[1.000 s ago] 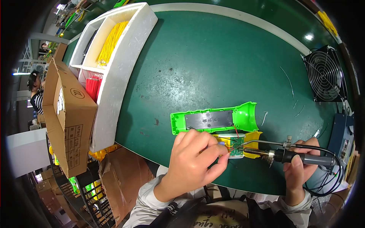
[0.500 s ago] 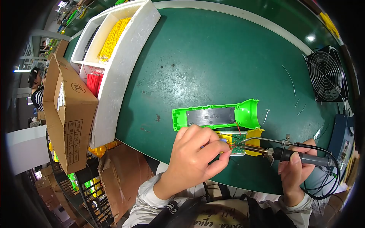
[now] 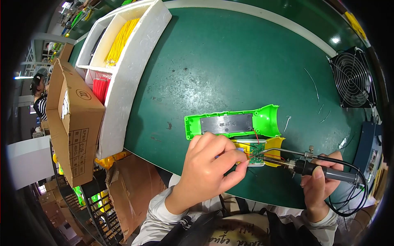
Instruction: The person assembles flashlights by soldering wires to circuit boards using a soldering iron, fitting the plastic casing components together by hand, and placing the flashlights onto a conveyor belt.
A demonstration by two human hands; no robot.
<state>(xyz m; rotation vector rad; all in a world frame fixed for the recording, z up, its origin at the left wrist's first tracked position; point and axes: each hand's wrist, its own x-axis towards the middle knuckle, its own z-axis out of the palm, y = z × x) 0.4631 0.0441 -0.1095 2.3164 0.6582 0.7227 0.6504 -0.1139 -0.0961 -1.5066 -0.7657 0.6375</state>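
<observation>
My right hand [image 3: 322, 180] grips a soldering iron [image 3: 328, 172] with a solder-feed tube clamped along it. Its tip and the tube's end meet at a green circuit board [image 3: 257, 152] in a yellow housing half [image 3: 274, 144]. My left hand [image 3: 211, 168] is closed in a pinch at the board's left side, by thin red and black wires; what its fingertips hold is mostly hidden. Just beyond the board lies a bright green housing half [image 3: 266, 119] with a black rectangular cover [image 3: 227, 124] inside. A red wire runs between the two halves.
At left stand a white foam box [image 3: 135, 65] of yellow wires [image 3: 122, 41] and red wires [image 3: 100, 88], and a cardboard box [image 3: 78, 119]. A black fan [image 3: 352, 78] and blue-grey unit [image 3: 367, 145] are at right. Wire scraps lie on the green table [image 3: 230, 61]. Another person [image 3: 40, 98] is far left.
Both hands, the soldering iron and the board stay in almost the same place. The view and the housing halves shift very slightly.
</observation>
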